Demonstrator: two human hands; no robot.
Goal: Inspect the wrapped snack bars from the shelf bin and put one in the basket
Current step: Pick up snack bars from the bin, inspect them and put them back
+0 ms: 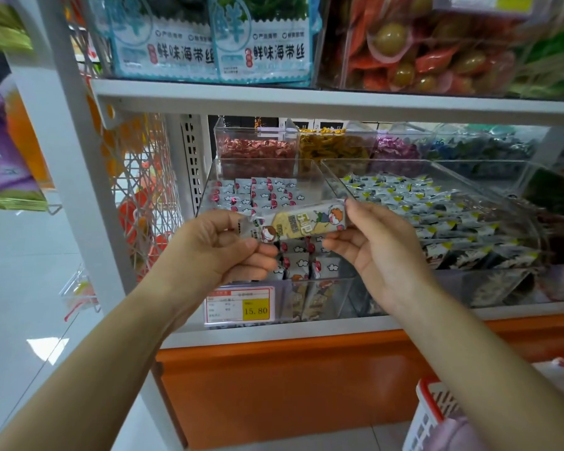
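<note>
— How many hands?
— Two hands: the left hand (222, 242) and the right hand (381, 252), with one snack bar (306, 222) between them.
— Bins along the shelf (306, 325) front edge?
— Two clear ones: left bin (326, 294) and right bin (502, 288).
— Anything else?
— One price tag (240, 304), one basket (427, 415), and two seaweed packs (163, 43) (264, 43).

Snack bar (302, 222) is held crosswise, left hand (219, 245) at its left end, right hand (381, 249) at its right end, over the shelf bin (267, 167). Second bin (502, 177) sits to the right, smaller bins (256, 148) behind. Price tag (240, 304) is on the shelf bin's near face. Basket (427, 408) stands near right, below.
</note>
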